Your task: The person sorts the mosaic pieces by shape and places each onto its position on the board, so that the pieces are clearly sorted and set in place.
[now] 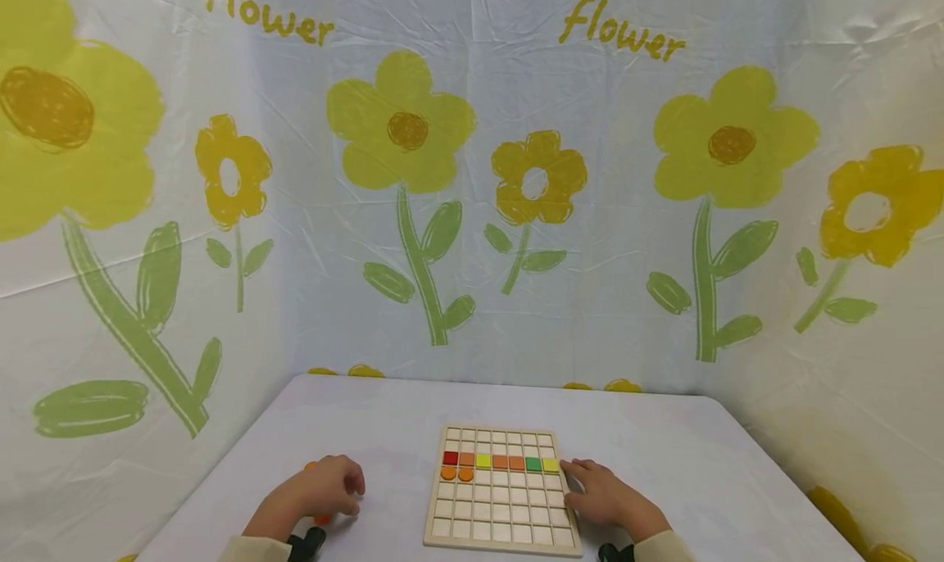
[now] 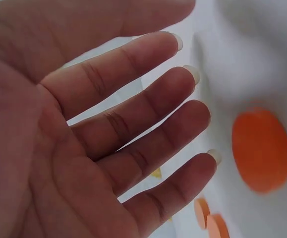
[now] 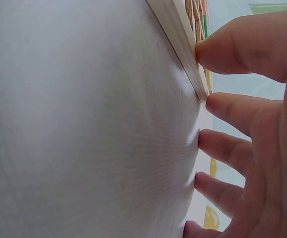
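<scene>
A pale wooden grid board point(image 1: 483, 532) lies on the table with a row of coloured squares across it: a red square point(image 1: 451, 459), a green square point(image 1: 533, 464), and orange and yellow ones. Below the row's left end sit two orange discs point(image 1: 466, 474). My right hand point(image 1: 606, 497) rests at the board's right edge, thumb and index fingertip at its wooden frame point(image 3: 180, 42). Left of the board, my left hand point(image 1: 322, 490) hovers over loose orange discs with its fingers spread and nothing in them. One orange disc point(image 2: 262, 150) shows large beyond its fingertips, and it partly hides others from above.
The white table point(image 1: 383, 414) extends around the board. Behind and at both sides hangs a white curtain point(image 1: 509, 333) printed with yellow flowers. Two small orange discs point(image 2: 217, 227) show low in the left wrist view.
</scene>
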### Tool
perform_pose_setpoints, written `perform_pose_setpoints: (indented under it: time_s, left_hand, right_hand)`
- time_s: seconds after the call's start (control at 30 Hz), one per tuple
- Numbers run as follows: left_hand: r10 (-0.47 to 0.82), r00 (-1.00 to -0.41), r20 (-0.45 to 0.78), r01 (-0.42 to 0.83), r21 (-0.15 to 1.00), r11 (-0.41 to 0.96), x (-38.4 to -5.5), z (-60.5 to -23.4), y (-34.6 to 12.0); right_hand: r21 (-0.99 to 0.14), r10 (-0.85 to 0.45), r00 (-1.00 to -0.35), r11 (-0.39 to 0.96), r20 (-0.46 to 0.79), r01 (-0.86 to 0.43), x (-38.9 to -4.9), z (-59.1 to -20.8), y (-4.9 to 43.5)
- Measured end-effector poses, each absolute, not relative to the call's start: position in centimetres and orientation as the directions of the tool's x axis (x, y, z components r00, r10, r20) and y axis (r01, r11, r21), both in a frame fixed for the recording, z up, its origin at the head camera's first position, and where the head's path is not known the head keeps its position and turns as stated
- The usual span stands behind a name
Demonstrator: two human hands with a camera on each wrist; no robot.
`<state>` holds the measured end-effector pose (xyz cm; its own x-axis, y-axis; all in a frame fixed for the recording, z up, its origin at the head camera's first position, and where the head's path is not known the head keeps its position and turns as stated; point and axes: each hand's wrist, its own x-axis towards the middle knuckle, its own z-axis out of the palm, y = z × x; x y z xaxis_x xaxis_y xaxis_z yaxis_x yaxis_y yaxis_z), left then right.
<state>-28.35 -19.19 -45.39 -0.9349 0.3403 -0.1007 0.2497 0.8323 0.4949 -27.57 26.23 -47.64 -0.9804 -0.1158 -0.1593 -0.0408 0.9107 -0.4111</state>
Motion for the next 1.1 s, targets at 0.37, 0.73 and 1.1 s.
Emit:
perform_pose_setpoints:
  time_s: [0.37, 0.73, 1.1]
  left_hand:
    - [0.363, -0.926, -0.105, 0.248, 0.555, 0.794, -27.6, -45.7, -21.6]
    - [0.404, -0.913, -0.060, 0.319, 0.512, 0.797, -27.4, -46.1, -23.2]
    - [0.387, -0.918, -0.083, 0.292, 0.519, 0.804, -27.4, -46.3, -23.2]
  right_hand:
    - [-0.412, -0.123, -0.980, 0.910, -0.155, -0.049, -27.6, -47.6, 26.3]
    - [-0.410, -0.129, -0.980, 0.910, -0.151, -0.056, -27.7, -47.7, 26.3]
    - [-0.404, -0.121, -0.982, 0.913, -0.145, -0.053, -27.6, -47.7, 26.3]
